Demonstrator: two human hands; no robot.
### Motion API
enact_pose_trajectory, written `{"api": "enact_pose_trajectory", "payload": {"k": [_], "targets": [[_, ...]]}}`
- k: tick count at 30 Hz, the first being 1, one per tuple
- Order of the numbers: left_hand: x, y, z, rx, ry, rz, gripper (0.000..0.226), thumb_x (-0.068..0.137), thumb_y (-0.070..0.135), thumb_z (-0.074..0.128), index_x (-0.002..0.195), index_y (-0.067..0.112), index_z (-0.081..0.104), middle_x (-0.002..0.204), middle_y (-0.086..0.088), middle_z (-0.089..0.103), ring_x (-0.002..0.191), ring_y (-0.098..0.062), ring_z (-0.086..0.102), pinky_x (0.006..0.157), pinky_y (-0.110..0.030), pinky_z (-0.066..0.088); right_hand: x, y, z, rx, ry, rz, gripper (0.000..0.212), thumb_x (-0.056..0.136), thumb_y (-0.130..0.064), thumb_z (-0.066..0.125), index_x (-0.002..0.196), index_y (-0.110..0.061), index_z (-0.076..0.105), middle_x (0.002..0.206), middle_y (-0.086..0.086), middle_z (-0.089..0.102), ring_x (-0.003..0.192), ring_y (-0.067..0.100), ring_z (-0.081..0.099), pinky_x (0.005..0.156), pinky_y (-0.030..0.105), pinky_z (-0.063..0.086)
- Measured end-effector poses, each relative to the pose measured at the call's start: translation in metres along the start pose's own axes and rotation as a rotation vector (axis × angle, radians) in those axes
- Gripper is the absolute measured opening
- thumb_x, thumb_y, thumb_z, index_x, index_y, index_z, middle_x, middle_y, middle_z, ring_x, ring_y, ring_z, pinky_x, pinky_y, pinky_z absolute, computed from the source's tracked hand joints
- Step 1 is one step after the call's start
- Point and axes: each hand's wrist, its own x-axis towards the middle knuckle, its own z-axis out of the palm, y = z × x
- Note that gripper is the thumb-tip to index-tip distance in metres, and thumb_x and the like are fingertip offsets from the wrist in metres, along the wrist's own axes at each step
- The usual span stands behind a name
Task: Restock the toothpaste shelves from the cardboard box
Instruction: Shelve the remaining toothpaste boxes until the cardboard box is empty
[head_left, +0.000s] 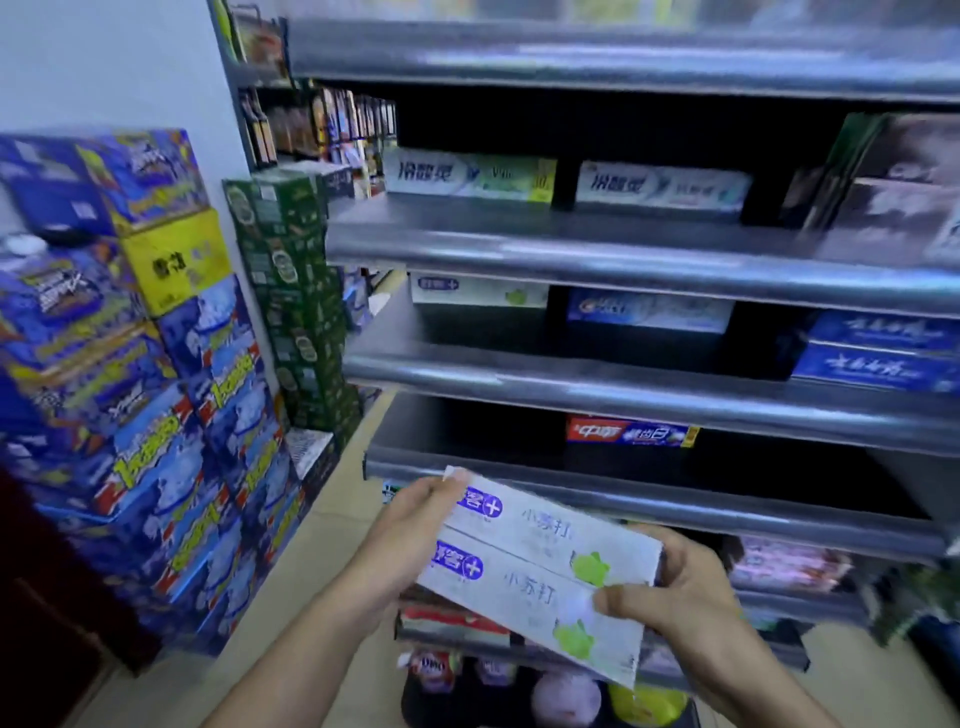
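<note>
Both arms reach forward; the left hand (415, 525) and right hand (675, 587) grip opposite ends of two stacked toothpaste boxes (540, 566), tilted before the shelves (623, 499).

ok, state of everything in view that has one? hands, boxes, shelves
Left hand: grips the left end of both held boxes.
Right hand: grips their right end, thumb on top.
Two white toothpaste boxes with green apple marks: held side by side, tilted, not yet shelved.
Red toothpaste box: lying flat on a shelf, face out.
Grey metal shelf under it: mostly bare.
</note>
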Motion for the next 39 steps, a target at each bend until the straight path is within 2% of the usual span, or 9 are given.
{"api": "enact_pose_trajectory", "payload": {"k": [2,6,12,14,18,22,26,33,39], "targets": [[0.002,0.013,0.009,0.046,0.107,0.036,0.068,0.070,0.089,0.054,0.101,0.031,0.070,0.100,0.002,0.077,0.095,-0.023,0.075,0.087,-0.050,0.060,0.001,-0.020,0.002,-0.032,-0.046,-0.022,0.053,0.044,0.000,0.090,0.094,-0.001,0.074,0.091,0.025,0.075,0.079,0.039,0.074,0.063,0.041,0.060],[0.002,0.040,0.011,0.150,0.227,0.187,0.072,0.063,0.100,0.046,0.086,0.034,0.062,0.084,0.003,0.072,0.082,-0.019,0.071,0.072,-0.039,0.054,0.013,-0.054,-0.007,-0.064,-0.096,-0.107,0.040,0.062,0.006,0.089,0.097,-0.006,0.074,0.095,0.020,0.077,0.085,0.036,0.075,0.068,0.037,0.061],[0.003,0.084,-0.004,0.211,0.307,0.365,0.046,0.080,0.071,0.061,0.081,0.026,0.068,0.076,0.009,0.067,0.071,-0.009,0.062,0.066,-0.021,0.045,0.037,-0.093,-0.021,-0.051,-0.116,-0.256,0.044,0.065,-0.005,0.088,0.106,-0.011,0.074,0.096,0.014,0.078,0.077,0.022,0.071,0.066,0.028,0.057],[0.004,0.094,-0.008,0.220,0.312,0.389,0.039,0.089,0.056,0.067,0.085,0.018,0.072,0.082,-0.002,0.071,0.078,-0.015,0.066,0.071,-0.026,0.047,0.044,-0.101,-0.018,-0.058,-0.115,-0.306,0.043,0.070,-0.009,0.088,0.108,-0.017,0.070,0.099,0.009,0.078,0.079,0.018,0.073,0.067,0.024,0.056],[0.009,0.107,-0.022,0.193,0.289,0.377,0.019,0.091,0.035,0.075,0.094,0.017,0.078,0.096,-0.003,0.078,0.094,-0.022,0.073,0.091,-0.043,0.055,0.061,-0.108,-0.001,0.005,0.029,-0.366,0.048,0.077,-0.006,0.083,0.114,-0.017,0.054,0.099,0.006,0.079,0.088,0.022,0.076,0.075,0.034,0.059],[0.027,0.113,-0.042,0.178,0.306,0.385,0.006,0.089,0.029,0.078,0.089,0.023,0.079,0.093,0.003,0.079,0.088,-0.011,0.073,0.080,-0.031,0.051,0.077,-0.109,0.026,-0.068,0.196,-0.498,0.044,0.074,-0.015,0.088,0.109,-0.028,0.065,0.104,-0.005,0.076,0.093,0.011,0.072,0.074,0.024,0.059],[0.052,0.118,-0.069,0.173,0.345,0.386,0.009,0.086,0.027,0.082,0.087,0.020,0.077,0.089,0.001,0.078,0.086,-0.018,0.074,0.078,-0.035,0.056,0.102,-0.107,0.050,-0.334,0.393,-0.578,0.046,0.075,-0.029,0.087,0.106,-0.052,0.063,0.108,-0.013,0.060,0.100,0.003,0.059,0.083,0.030,0.053],[0.100,0.123,-0.107,0.225,0.379,0.366,0.013,0.085,0.030,0.083,0.080,0.023,0.073,0.077,0.008,0.075,0.080,-0.017,0.070,0.071,-0.032,0.052,0.149,-0.109,0.094,-0.640,0.527,-0.483,0.051,0.079,-0.048,0.076,0.123,-0.023,0.068,0.108,-0.002,0.067,0.108,0.026,0.059,0.094,0.047,0.050],[0.134,0.131,-0.116,0.391,0.393,0.364,0.024,0.084,0.038,0.082,0.096,0.021,0.069,0.089,0.014,0.068,0.082,-0.006,0.064,0.069,-0.025,0.047,0.165,-0.108,0.105,-0.754,0.651,-0.487,0.034,0.086,-0.044,0.072,0.115,-0.029,0.062,0.090,-0.009,0.060,0.099,0.023,0.049,0.091,0.043,0.037]]}}
